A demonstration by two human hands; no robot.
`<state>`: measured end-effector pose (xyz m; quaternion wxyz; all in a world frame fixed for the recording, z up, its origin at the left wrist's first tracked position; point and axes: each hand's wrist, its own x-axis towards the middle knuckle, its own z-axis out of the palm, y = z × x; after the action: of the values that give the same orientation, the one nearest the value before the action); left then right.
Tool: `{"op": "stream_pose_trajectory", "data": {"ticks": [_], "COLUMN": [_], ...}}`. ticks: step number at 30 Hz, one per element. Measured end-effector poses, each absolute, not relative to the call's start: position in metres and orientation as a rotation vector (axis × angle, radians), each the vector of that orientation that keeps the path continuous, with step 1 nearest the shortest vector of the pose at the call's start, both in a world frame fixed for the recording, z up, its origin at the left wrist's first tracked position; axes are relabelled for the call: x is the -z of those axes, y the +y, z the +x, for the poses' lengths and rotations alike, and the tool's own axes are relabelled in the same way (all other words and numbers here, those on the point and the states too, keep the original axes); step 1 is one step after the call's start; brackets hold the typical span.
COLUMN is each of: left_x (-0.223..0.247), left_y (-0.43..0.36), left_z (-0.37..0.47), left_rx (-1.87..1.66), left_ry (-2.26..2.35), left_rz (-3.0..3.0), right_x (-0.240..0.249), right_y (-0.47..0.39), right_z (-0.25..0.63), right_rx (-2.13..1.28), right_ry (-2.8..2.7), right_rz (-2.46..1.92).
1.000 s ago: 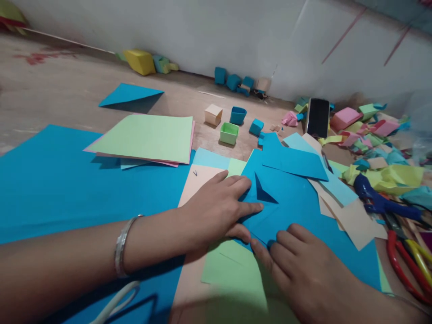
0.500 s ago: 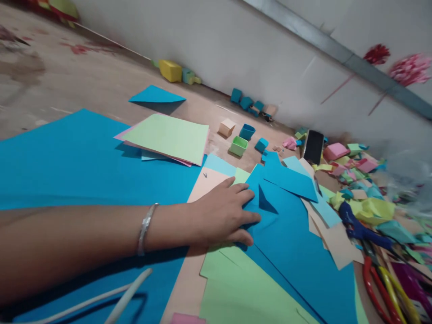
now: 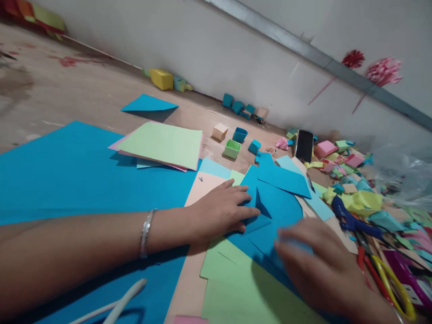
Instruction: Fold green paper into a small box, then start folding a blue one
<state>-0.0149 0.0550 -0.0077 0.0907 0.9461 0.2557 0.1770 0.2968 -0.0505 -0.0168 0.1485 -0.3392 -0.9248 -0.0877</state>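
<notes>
My left hand [image 3: 219, 210], with a silver bracelet at the wrist, lies flat with its fingers spread on a cut sheet of blue paper [image 3: 286, 200]. A triangular flap of that sheet stands up just beyond the fingertips. My right hand [image 3: 317, 261] is over the lower right part of the blue sheet, its fingers curved and smeared by motion. Whether it holds anything I cannot make out. Under the blue sheet lie green paper [image 3: 249, 288] and peach paper [image 3: 182, 274].
A stack of pastel sheets [image 3: 162, 144] rests on a large blue sheet [image 3: 67, 180]. Small paper boxes [image 3: 232, 148] stand behind. At the right are a phone [image 3: 304, 146], a blue-handled tool [image 3: 351, 220], scissors [image 3: 394, 283] and paper scraps. A white cable [image 3: 124, 297] crosses the front.
My right hand has come into view from the lower right, over the blue paper. My left hand stays on the sheet. The camera view has shifted slightly.
</notes>
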Motion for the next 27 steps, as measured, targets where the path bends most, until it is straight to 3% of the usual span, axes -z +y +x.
{"op": "stream_pose_trajectory", "data": {"ticks": [5,13,21,27], "left_x": [0.009,0.006,0.01,0.005], "left_y": [0.057,0.057,0.058,0.054], "left_z": [-0.013,-0.014,-0.019,-0.017], "left_rx": [-0.553,-0.646,-0.602,-0.591], "left_ry": [0.826,0.737,0.687,0.759], "left_rz": [2.752,2.77,2.747,2.772], "right_x": [-0.013,0.017,0.005,0.001], "right_y": [0.022,0.012,0.012,0.009], "right_z": [0.222,0.217,0.21,0.208], "right_rx": [0.125,0.228,0.539,0.533], "right_ry": [-2.449,-2.579,-2.637,-2.642], "right_rz": [-1.118,-1.035,-0.845,-0.797]}}
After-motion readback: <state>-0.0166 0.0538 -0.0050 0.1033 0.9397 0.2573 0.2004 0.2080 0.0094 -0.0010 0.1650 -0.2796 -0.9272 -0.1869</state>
